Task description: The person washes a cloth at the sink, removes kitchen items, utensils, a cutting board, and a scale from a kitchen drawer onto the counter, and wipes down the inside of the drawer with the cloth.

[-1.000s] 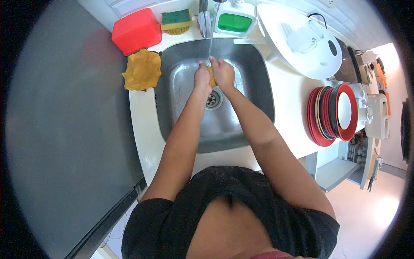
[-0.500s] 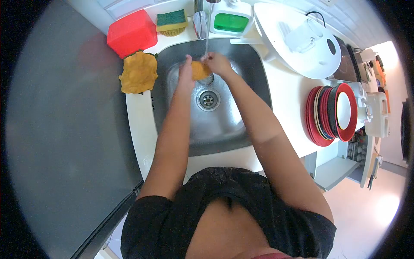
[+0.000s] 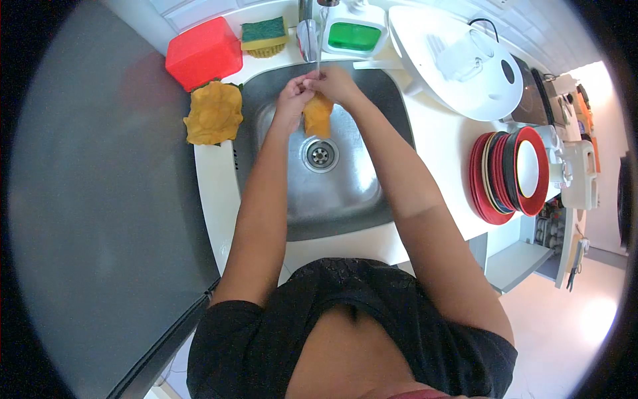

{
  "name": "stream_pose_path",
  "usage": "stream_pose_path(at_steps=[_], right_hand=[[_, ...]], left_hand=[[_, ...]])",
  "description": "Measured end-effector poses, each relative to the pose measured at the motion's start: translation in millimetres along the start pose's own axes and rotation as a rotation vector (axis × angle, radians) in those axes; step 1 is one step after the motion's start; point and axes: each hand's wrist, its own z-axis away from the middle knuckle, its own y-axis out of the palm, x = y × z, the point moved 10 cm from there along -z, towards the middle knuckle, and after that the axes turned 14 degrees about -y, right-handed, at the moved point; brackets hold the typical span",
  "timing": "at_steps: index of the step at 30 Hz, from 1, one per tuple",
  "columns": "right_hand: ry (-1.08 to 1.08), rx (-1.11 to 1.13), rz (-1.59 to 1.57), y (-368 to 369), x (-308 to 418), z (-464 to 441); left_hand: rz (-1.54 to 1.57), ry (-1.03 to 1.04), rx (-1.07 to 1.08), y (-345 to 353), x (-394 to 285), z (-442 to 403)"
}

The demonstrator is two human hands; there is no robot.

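Observation:
A yellow-orange cloth hangs down over the sink from my two hands. My left hand has its fingers closed at the cloth's upper edge. Close beside it, my right hand pinches the same edge, and the fingertips of both hands nearly meet. A thin stream of water runs down from the tap onto the area of my fingers. Below lies the grey metal sink, with its round drain just under the cloth's lower end.
Left of the sink are a red box, a green-and-yellow sponge and a crumpled yellow-orange cloth. A soap container stands behind. To the right are a white rack with glassware, stacked plates and an open drawer.
The cloth, bunched between my hands before, now hangs lengthwise toward the drain. My hands have come together and moved slightly up toward the tap.

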Motion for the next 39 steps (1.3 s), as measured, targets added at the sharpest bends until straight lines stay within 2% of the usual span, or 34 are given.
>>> stream_pose_path(at_steps=[1, 3, 4, 6, 7, 9, 10, 12, 13, 14, 15, 16, 17, 20, 22, 23, 25, 26, 28, 32, 35, 37, 38, 39], right_hand=[[-0.001, 0.003, 0.000, 1.3, -3.4, 3.9], [0.067, 0.064, -0.451, 19.7, -7.5, 18.3], [0.067, 0.064, -0.450, 18.2, -5.2, 22.9], [0.197, 0.080, -0.570, 24.3, -12.0, 34.1], [0.196, 0.079, -0.571, 26.6, -10.9, 35.2], [0.150, -0.239, -0.335, -4.0, -16.6, 34.8], [0.147, -0.244, -0.335, -0.9, -24.4, 32.0], [0.180, -0.543, -0.258, -18.4, -43.0, 40.6], [0.179, -0.540, -0.261, -14.7, -42.2, 42.0], [0.066, -0.592, -0.140, -21.1, -29.3, 46.1], [-0.048, -0.641, -0.017, -26.4, -13.1, 53.7], [-0.048, -0.640, -0.016, -22.8, 0.4, 63.0], [-0.025, -0.613, 0.000, -13.6, 14.7, 71.8], [0.011, -0.533, 0.068, -4.8, 47.1, 75.7], [0.027, -0.489, 0.111, -2.5, 40.8, 68.0], [0.085, -0.463, 0.103, -5.4, 25.0, 61.0], [0.185, -0.426, 0.087, -9.1, 2.5, 58.7], [0.182, -0.428, 0.089, -8.5, 4.6, 58.3], [0.011, -0.384, 0.180, -3.1, 32.0, 56.9], [0.144, -0.291, 0.128, -1.4, 37.1, 62.7], [0.146, -0.236, 0.063, -2.6, 0.0, 43.4], [-0.139, -0.126, -0.363, 3.7, 0.9, 20.4], [-0.143, -0.126, -0.365, -4.2, -0.8, 18.8], [0.015, -0.092, -0.426, -16.4, 2.8, 19.4]], left_hand=[[0.002, 0.000, -0.002, -0.3, -0.5, 0.7], [0.138, -0.118, -0.027, -7.6, 14.1, -6.1], [0.139, -0.118, -0.027, -12.0, 17.9, -9.2], [0.400, -0.138, -0.020, -22.8, 24.0, -9.6], [0.398, -0.137, -0.020, -21.8, 26.2, -5.3], [0.232, -0.115, 0.105, -0.4, 29.8, 13.0], [0.229, -0.112, 0.108, 1.8, 33.1, 17.5], [0.284, -0.473, 0.084, 5.9, 79.6, 32.9], [0.460, -0.364, 0.109, 13.0, 74.4, 37.4], [0.459, -0.363, 0.108, 19.6, 73.5, 34.4], [0.517, -0.271, 0.002, 10.3, 70.3, 24.7], [0.574, -0.179, -0.103, -3.6, 70.7, 14.7], [0.579, -0.180, -0.102, -8.2, 74.7, 3.2], [0.685, -0.167, -0.064, -23.7, 97.7, -31.3], [0.791, -0.173, 0.065, -9.7, 90.7, -33.1], [0.787, -0.174, 0.061, -6.0, 90.9, -32.6], [0.623, -0.267, -0.243, 1.6, 73.5, -2.8], [0.624, -0.264, -0.240, 2.3, 68.9, 0.3], [0.673, -0.225, -0.157, 1.0, 64.2, -2.0], [0.670, -0.230, -0.017, -6.7, 72.7, -12.9], [0.565, -0.314, 0.079, 21.3, 37.4, 21.8], [0.095, -0.428, 0.100, 19.4, 39.8, 28.7], [0.093, -0.426, 0.097, 16.7, 37.8, 26.8], [-0.143, -0.368, 0.043, 7.7, 35.7, 17.7]])
